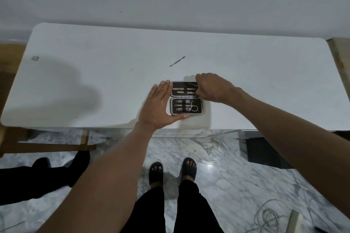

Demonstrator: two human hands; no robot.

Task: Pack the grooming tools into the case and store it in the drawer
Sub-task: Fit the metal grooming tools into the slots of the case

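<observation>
Lying open on the white table (94, 81), the case (186, 108) sits between the person's two hands, its near half already holding the scissors (194, 105) and clippers in their loops. The left hand (159, 106) is spread flat against the case's left edge, thumb along the near side, bracing it. The right hand (212, 87) is over the far half, fingertips pinched on a thin metal tool (192, 84) that it seems to be feeding under the strap. I'd judge the risk is right there: the tool is slim and slick, and if it misses the loop it could slide out when the lid folds. Beyond the right hand, farther up the table, a loose cuticle pusher (177, 61) lies well apart from the case, easy to forget. Closing on a crooked tool might also jam the case, and I can't make out the drawer from here
</observation>
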